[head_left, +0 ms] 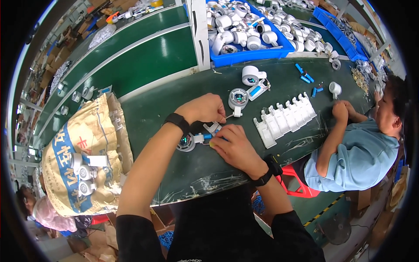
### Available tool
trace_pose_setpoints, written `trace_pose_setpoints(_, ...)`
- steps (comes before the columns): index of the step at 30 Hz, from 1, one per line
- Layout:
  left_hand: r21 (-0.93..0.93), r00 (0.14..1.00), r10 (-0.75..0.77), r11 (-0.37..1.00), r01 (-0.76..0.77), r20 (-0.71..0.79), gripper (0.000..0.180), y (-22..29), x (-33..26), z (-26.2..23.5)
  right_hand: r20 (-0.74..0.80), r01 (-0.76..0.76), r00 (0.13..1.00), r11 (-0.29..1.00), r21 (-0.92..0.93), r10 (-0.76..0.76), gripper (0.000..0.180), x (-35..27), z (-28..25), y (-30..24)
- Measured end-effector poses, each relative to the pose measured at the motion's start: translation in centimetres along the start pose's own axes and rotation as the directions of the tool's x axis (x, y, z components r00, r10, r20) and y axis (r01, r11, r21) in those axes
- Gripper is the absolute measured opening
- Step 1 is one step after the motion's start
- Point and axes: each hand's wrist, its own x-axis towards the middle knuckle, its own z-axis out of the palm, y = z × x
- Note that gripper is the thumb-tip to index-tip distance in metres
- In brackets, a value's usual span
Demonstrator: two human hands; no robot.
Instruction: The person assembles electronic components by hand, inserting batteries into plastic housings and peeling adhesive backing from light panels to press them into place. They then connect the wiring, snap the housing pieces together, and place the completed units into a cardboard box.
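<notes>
Just left of my hands lies a small white handheld fan (186, 142) with a round head and an exposed blue battery (203, 138) in its handle. My left hand (204, 109) is above it, fingertips pinched together beside a white plastic piece (213, 127); what they hold is too small to make out. My right hand (238, 147) is curled over the handle end of the fan, with a bit of yellow at its thumb. Beyond my hands, another fan (238, 99) lies face up, and one more fan (251, 76) rests near an opened white handle with a blue battery (256, 90).
A row of white plastic shells (286, 120) lies right of my hands. Loose blue batteries (304, 74) lie farther off. A blue crate (253, 56) of fan parts stands at the back. A printed sack (83, 144) is at left. A co-worker (353, 139) in blue sits at right.
</notes>
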Motion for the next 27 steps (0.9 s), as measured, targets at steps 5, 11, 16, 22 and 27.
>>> trace_pose_setpoints(5, 0.031, 1.000, -0.015, 0.999, 0.014, 0.026, 0.021, 0.1, 0.1, 0.0, 0.003, -0.005, 1.000, 1.000, 0.006, 0.005, 0.016, 0.0, 0.0, -0.1)
trace_pose_setpoints(11, 0.022, 1.000, -0.002, 1.000, 0.002, 0.021, 0.022, 0.2, -0.1, 0.0, -0.004, -0.002, 1.000, 1.000, -0.004, 0.002, 0.015, -0.1, -0.1, -0.4)
trace_pose_setpoints(16, 0.014, 1.000, -0.014, 1.000, 0.014, -0.012, 0.037, 0.0, -2.1, -0.6, 0.085, -0.013, 0.996, 1.000, 0.017, 0.011, 0.038, -0.1, -2.1, -1.3)
trace_pose_setpoints(22, 0.150, 0.979, -0.097, 0.981, 0.124, -0.177, 0.075, 2.4, -11.9, 0.6, -0.074, -0.307, 0.951, 0.906, -0.292, 0.299, 0.057, 2.1, -7.8, 1.7)
trace_pose_setpoints(27, 0.200, 0.932, -0.041, 0.972, 0.120, -0.360, 0.068, 0.0, -13.3, 4.6, -0.079, -0.361, 0.929, 0.841, -0.403, 0.362, 0.063, 4.3, -3.9, 5.2)
